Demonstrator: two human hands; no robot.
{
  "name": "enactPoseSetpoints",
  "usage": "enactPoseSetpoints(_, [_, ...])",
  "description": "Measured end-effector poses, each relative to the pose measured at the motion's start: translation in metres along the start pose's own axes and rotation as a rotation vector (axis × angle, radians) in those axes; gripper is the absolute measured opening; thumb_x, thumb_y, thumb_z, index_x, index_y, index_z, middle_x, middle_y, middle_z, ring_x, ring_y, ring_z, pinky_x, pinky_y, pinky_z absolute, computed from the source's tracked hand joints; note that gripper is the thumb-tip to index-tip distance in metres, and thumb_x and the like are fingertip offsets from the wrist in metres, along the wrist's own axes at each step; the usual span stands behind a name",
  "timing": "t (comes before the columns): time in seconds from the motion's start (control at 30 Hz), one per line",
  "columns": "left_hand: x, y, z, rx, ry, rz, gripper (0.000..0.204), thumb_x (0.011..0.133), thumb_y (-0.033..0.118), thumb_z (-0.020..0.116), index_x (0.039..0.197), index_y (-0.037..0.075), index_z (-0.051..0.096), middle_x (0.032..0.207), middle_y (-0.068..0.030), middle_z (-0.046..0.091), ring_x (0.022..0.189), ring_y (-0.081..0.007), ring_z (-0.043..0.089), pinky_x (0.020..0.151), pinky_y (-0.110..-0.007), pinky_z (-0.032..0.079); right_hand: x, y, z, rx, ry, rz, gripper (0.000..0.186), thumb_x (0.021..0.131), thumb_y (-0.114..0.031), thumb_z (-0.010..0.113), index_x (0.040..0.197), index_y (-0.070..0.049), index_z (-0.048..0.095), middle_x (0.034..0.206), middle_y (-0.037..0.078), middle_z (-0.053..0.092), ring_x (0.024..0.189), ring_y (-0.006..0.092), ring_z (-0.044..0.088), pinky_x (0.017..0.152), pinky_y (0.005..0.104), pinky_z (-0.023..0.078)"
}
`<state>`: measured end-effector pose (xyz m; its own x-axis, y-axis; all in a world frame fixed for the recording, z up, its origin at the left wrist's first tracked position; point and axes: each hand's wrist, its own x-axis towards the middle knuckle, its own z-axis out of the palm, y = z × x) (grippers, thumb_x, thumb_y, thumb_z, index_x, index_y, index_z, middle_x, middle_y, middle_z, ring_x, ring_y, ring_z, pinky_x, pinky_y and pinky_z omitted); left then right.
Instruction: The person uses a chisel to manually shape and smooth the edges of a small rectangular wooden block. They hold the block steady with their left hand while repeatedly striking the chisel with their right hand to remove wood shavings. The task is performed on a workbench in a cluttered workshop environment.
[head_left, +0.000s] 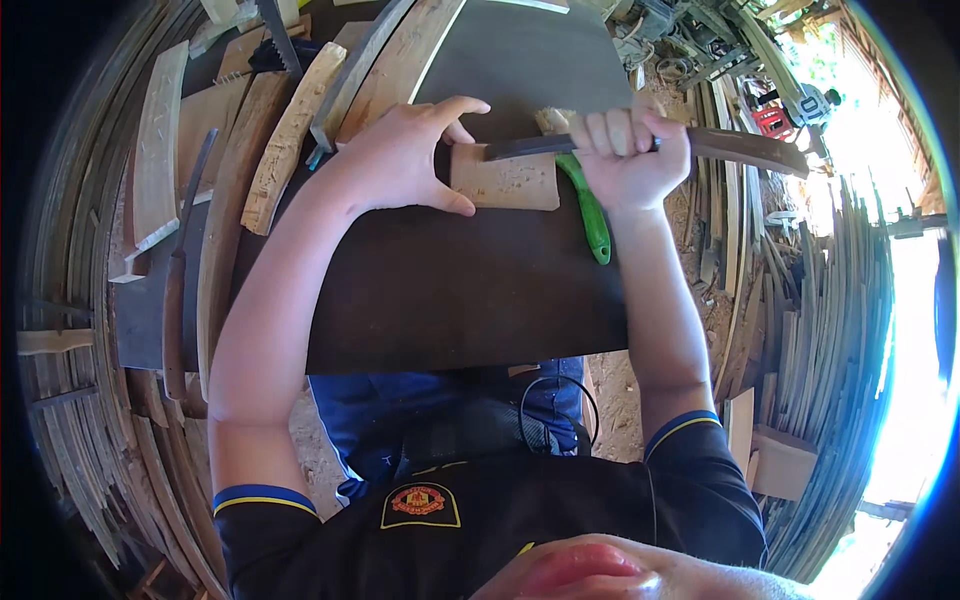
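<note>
One left hand (412, 160) cupped wide around a wood block (510, 185), can't tell if it's pinching; right hand (630, 160) fisted tight on a knife (745, 148), blade (535, 146) left of those fingers, over the block.

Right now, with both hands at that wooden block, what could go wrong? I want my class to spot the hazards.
1. The left hand is at the block's left end, and the long tool in the right hand points that way; a slip could strike the left hand's fingers.
2. The green-handled brush lies close to the right hand, so it might get bumped or get in the way.
</note>
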<state>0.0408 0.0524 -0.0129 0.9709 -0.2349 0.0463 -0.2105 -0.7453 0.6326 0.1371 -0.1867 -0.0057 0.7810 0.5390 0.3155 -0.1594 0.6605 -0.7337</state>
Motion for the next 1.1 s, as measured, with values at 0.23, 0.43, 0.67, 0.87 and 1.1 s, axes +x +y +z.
enactPoseSetpoints(0.23, [-0.002,-0.001,-0.002,0.001,0.021,0.034,0.099,0.063,0.026,0.091,0.146,0.020,0.038,0.120,-0.0036,0.068,0.120,-0.0286,0.058,0.106,-0.045,0.043,0.001,-0.021,-0.011,0.010,0.080,0.002,0.029,0.077,-0.021,0.049,0.059,-0.016,0.027,0.049,-0.003,0.016,0.051,0.0134,0.011,0.056,0.0320,0.020])
enactPoseSetpoints(0.43, [-0.002,0.005,-0.002,0.019,-0.011,-0.016,0.113,0.062,0.030,0.091,0.154,0.024,0.025,0.123,-0.0037,0.068,0.116,-0.0267,0.062,0.108,-0.045,0.043,-0.001,-0.001,0.000,0.088,0.144,-0.023,0.025,0.077,-0.020,0.047,0.060,-0.016,0.028,0.049,-0.002,0.017,0.051,0.0138,0.012,0.056,0.0318,0.020])
enactPoseSetpoints(0.67, [-0.003,0.005,-0.006,0.023,0.019,-0.028,0.123,0.061,0.034,0.091,0.157,0.027,0.015,0.125,-0.0019,0.067,0.119,-0.0243,0.061,0.111,-0.046,0.039,0.005,-0.017,-0.011,0.023,0.013,-0.018,0.029,0.080,-0.023,0.047,0.060,-0.016,0.027,0.048,-0.003,0.019,0.049,0.0135,0.012,0.055,0.0323,0.020])
enactPoseSetpoints(0.87, [0.001,0.002,0.004,-0.008,0.040,-0.025,0.128,0.061,0.032,0.092,0.158,0.028,0.008,0.126,-0.0065,0.065,0.118,-0.0257,0.062,0.109,-0.046,0.041,0.003,0.002,-0.005,0.069,0.027,-0.023,0.028,0.080,-0.021,0.047,0.060,-0.016,0.027,0.048,-0.003,0.019,0.048,0.0134,0.013,0.055,0.0318,0.020])
enactPoseSetpoints(1.1, [-0.002,-0.004,0.003,-0.001,0.088,0.017,0.130,0.060,0.031,0.092,0.158,0.027,0.007,0.122,-0.0089,0.066,0.116,-0.0260,0.063,0.110,-0.047,0.041,0.001,-0.009,-0.009,0.055,-0.052,-0.005,0.029,0.080,-0.022,0.048,0.060,-0.016,0.028,0.048,-0.002,0.019,0.049,0.0134,0.014,0.056,0.0320,0.021])
